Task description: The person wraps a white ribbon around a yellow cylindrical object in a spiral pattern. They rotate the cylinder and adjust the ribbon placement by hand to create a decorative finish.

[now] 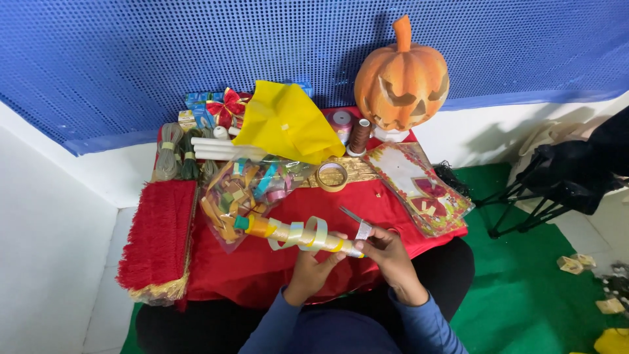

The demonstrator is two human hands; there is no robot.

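Both my hands over the red-clothed bench (pixel 275 269), left hand (pixel 313 265) clenched around a ribbon-wrapped stick (pixel 298 235) lying level, right hand (pixel 386 248) gripping small scissors (pixel 357 221) at its tip, tape roll (pixel 331 176) and carved pumpkin (pixel 401 82) beyond.

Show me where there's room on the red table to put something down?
The bare red cloth lies between the tape roll, the flat clear packet and the right hand. Another patch sits under the ribbon bag, beside the red fringe. The back, near the yellow paper and pumpkin, is crowded.
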